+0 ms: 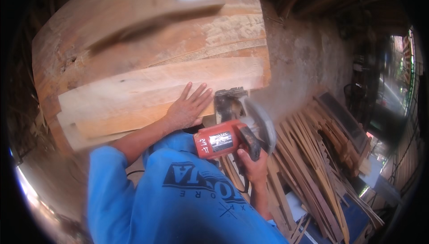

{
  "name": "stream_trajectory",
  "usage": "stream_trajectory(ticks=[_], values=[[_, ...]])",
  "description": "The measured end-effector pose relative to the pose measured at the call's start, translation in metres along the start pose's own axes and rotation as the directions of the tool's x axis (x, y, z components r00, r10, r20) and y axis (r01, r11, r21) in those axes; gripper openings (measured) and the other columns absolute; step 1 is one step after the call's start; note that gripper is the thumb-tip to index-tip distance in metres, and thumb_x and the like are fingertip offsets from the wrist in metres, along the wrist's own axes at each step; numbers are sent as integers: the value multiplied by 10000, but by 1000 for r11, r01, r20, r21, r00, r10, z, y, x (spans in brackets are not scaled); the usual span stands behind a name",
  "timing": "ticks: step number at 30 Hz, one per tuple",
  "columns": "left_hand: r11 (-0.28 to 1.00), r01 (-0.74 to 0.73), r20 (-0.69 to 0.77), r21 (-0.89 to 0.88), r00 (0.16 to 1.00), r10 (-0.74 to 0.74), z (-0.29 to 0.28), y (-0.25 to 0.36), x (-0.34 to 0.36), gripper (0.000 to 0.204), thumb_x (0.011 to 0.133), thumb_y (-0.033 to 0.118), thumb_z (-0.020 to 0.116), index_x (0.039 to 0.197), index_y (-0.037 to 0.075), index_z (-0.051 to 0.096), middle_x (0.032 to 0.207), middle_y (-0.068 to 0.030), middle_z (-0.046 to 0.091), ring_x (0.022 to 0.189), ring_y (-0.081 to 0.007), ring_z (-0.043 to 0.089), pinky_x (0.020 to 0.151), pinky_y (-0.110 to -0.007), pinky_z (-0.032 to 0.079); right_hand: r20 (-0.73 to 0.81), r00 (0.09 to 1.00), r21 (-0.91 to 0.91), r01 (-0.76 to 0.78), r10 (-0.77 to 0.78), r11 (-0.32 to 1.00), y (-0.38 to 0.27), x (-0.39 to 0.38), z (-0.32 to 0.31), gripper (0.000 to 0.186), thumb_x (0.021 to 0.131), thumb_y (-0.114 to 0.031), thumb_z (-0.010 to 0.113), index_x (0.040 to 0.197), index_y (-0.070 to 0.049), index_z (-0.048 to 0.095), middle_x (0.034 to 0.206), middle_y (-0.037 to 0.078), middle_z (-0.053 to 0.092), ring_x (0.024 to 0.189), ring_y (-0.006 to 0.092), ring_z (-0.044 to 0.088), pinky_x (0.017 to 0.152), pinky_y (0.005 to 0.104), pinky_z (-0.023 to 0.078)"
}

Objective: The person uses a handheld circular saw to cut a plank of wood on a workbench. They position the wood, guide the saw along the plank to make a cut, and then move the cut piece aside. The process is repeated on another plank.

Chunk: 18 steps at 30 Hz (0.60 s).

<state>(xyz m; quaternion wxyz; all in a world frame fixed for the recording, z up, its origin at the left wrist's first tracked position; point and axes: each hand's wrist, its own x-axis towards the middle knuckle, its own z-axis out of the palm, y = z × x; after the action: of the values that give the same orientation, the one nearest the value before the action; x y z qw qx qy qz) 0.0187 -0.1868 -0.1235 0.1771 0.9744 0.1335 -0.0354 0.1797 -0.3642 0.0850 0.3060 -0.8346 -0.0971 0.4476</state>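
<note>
left hand (187,108) flat, open on plank (147,87); right hand (252,163) grip shut on circular saw (232,132); blade hidden.

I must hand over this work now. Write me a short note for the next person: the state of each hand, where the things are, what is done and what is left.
Left hand: flat, fingers spread, pressing on the top plank near its right end.
Right hand: gripping the handle of the red circular saw.
Saw: its base sits at the plank's right end, beside the left hand.
Planks lie stacked on the bench; thin offcut strips are piled on the floor to the right.
Done: no finished cut can be seen in the plank.
Left: the cut at the right end, it seems.
</note>
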Motion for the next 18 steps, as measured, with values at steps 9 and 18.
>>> stream_trajectory(ticks=[9,18], values=[[997,15,-103,-72,994,-23,11,-1,-2,835,966,604,608,1629,143,396,1712,-65,336,1633,-283,171,1312,-610,104,-29,999,4,-17,17,1000,3,0,2,239,918,-154,783,1055,27,707,915,20,685,848,98,600,780,274,506],[998,24,-101,-50,995,-28,14,1,-1,821,962,606,607,1625,161,416,1711,-64,342,1633,-291,173,1310,-619,97,19,1000,-34,-7,7,999,-3,0,-1,180,928,-152,774,948,-3,675,812,-15,633,767,74,543,708,270,469]])
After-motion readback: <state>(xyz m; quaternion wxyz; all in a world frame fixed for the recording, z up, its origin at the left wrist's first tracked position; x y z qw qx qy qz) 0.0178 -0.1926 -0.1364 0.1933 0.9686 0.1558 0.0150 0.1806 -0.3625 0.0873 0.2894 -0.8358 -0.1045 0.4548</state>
